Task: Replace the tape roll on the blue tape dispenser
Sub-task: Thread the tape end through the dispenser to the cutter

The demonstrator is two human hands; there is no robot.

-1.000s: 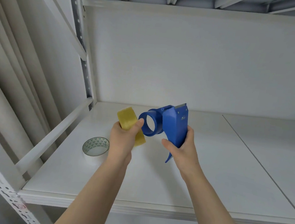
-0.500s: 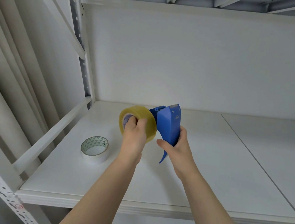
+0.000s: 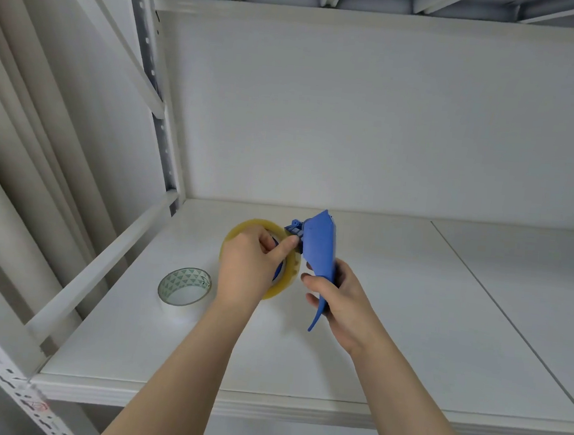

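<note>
- A spare roll (image 3: 184, 286) with a green triangle print inside lies flat on the shelf (image 3: 407, 329), well to the left of the blue tape dispenser (image 3: 320, 251) and lower than it.
- The left grip (image 3: 251, 266) is clenched on the yellowish tape roll (image 3: 289, 276). The fingers curl over its rim and the thumb reaches toward the dispenser's hub.
- The tape roll is held in the air, touching the left side of the dispenser. Some blue shows through its hole, so I judge it is being seated on the hub.
- The roll looks light and stiff, with a smooth outer face that may slip. It is better to hold it by the rim and press evenly.
- The right grip (image 3: 344, 304) is clenched on the dispenser's handle, below its body. The plastic looks rigid and light, so a firm hold there should steady it.
</note>
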